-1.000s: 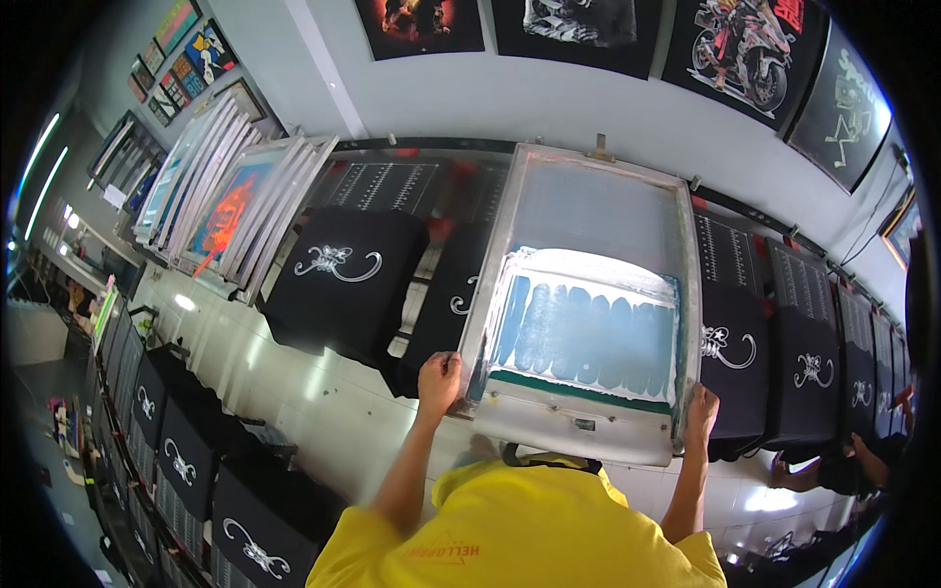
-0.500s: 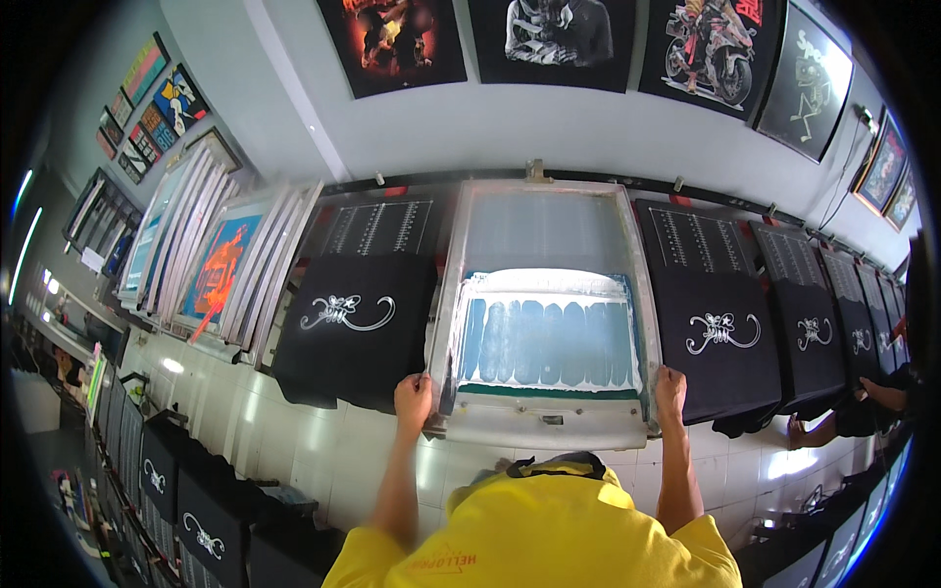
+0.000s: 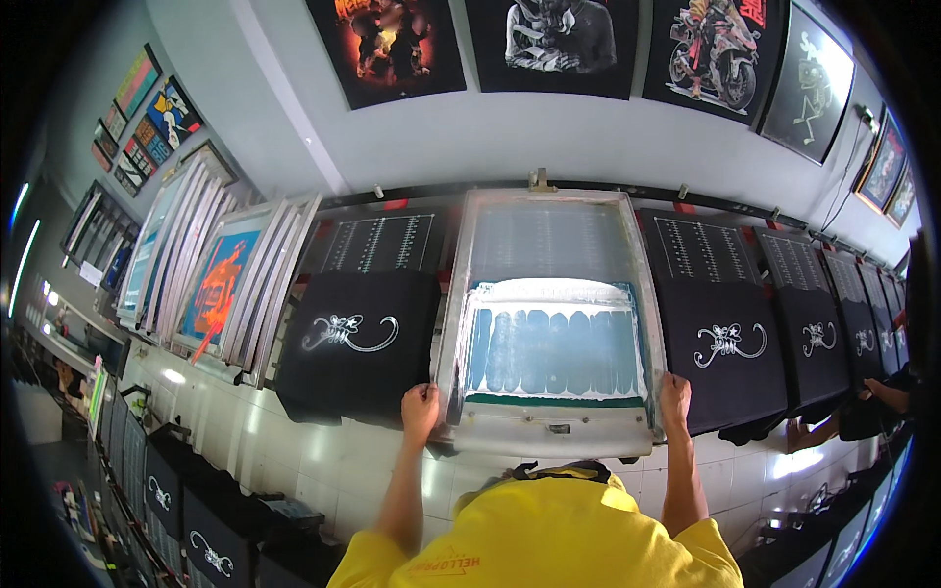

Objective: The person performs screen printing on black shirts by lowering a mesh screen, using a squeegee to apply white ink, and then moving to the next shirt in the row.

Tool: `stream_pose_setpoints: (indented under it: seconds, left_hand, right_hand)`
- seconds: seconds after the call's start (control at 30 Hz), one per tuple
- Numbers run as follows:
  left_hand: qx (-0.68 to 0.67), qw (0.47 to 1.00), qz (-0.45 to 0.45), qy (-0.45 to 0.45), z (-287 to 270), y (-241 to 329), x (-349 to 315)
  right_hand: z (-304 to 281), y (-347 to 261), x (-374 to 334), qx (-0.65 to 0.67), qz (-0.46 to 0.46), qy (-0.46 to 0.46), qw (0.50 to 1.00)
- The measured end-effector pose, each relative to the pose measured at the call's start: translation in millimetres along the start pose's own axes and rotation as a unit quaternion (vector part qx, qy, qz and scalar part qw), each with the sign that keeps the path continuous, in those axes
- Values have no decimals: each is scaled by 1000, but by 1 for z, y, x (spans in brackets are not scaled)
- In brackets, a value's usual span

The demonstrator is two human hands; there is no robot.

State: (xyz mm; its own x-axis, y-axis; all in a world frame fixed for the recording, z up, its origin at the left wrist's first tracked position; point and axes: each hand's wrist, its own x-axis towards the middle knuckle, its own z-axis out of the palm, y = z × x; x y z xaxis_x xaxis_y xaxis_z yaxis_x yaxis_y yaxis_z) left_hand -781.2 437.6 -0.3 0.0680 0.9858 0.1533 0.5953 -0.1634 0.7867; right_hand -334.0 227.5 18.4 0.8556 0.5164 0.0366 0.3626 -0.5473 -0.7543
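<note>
A silk-screen printing frame (image 3: 520,429) lies in front of me, its sides gripped by both my hands. My left hand (image 3: 420,412) is closed at the near left corner, and my right hand (image 3: 675,397) is closed at the near right corner. The blue-grey mesh (image 3: 555,353) is ringed with white ink. A thick band of white ink (image 3: 554,291) crosses it at the far side of the printed area. Whatever lies under the frame is hidden. Black cloth pieces with a white curled design lie on either side, one left (image 3: 358,353) and one right (image 3: 727,367).
Several stacked screen frames (image 3: 223,284) lean at the left. A dark rail (image 3: 608,186) runs along the wall behind the printing boards. More black printed cloths (image 3: 817,338) continue rightward, where another person's arm (image 3: 887,394) shows. Further cloth-covered boards (image 3: 201,490) stand behind at lower left.
The whole scene sits slightly lower in the picture, as the view has tilted. Both hands keep their hold on the screen frame.
</note>
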Motion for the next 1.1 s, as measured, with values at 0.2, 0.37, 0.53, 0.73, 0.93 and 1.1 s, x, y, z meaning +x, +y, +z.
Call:
stream_pose_setpoints:
  seconds: [0.2,0.37,0.53,0.73,0.93,1.1]
  left_hand:
    - [-5,999,-2,-52,-5,-10,5]
    - [-22,998,7,-55,-7,-18,5]
    - [13,995,7,-99,-12,-11,11]
    - [41,995,8,-92,-7,-17,13]
    - [68,992,66,-78,-4,-20,14]
    - [48,995,57,-67,-8,19,3]
  right_hand:
    - [6,3,1,9,8,10,1000]
    - [9,3,0,4,-2,15,1000]
    - [14,7,2,-7,-9,45,999]
    - [25,15,2,-13,-10,54,998]
    - [19,1,-4,-21,51,44,998]
    - [21,4,-2,9,75,34,997]
